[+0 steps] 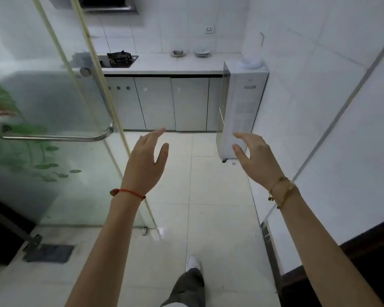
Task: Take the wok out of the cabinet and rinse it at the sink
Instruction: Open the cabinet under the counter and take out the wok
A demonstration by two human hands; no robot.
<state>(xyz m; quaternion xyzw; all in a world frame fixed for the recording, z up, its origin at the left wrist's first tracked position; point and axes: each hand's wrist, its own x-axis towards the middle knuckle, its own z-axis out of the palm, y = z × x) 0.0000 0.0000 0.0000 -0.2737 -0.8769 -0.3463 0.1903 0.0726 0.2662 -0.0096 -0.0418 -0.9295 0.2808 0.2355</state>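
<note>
Left hand (146, 156) and right hand (256, 156) raised before closed cabinet (171, 103), fingers loosely spread, holding nothing. Wok unseen. Right of cabinet, white appliance (242, 107); label print too blurred to read.

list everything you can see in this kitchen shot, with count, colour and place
glass door: 1, frosted with green leaf print, left, steel handle
gas stove: 1, black, on countertop, far left
countertop: 1, white, along far wall
bowls: 2, grey, on countertop by the wall
cabinet doors: several, pale grey, under countertop, all closed
water dispenser: 1, white, right of cabinets
wall socket: 1, white, far wall
shoe: 1, white, bottom centre
left hand: open, red string bracelet
right hand: open, gold bracelets
</note>
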